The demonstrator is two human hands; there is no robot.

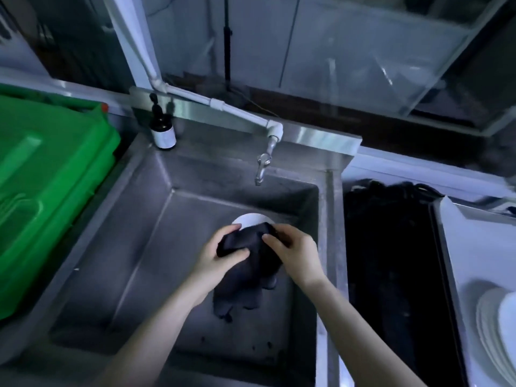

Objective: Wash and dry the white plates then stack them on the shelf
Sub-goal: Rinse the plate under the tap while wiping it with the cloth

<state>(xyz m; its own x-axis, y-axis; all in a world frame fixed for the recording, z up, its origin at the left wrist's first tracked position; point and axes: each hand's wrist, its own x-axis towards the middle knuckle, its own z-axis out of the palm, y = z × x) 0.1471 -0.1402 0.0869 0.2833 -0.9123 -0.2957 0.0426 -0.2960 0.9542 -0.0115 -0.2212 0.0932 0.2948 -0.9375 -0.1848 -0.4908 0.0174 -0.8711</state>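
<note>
Your left fingers (pixel 234 228) are curled round the dark cloth (pixel 245 272), thumb laid across its front and forefinger hooked over its top edge, just touching the rim of the white plate (pixel 252 219). Your right fingers (pixel 271 242) are bent and pinch the same cloth from the other side, close to the left thumb. The plate sits between your two hands, wrapped in the cloth so that only its far upper arc shows above your fingertips. The rest of the cloth hangs loose below your left hand (pixel 220 258) and right hand (pixel 296 251).

All this is held over the steel sink (pixel 111 247), below and in front of the tap (pixel 262 167). A dark pump bottle (pixel 163 129) stands at the sink's far left corner. A green crate (pixel 50 177) lies to the left. To the right are a black mat (pixel 391 261) and a stack of white plates (pixel 497 328) on the surface (pixel 460 275).
</note>
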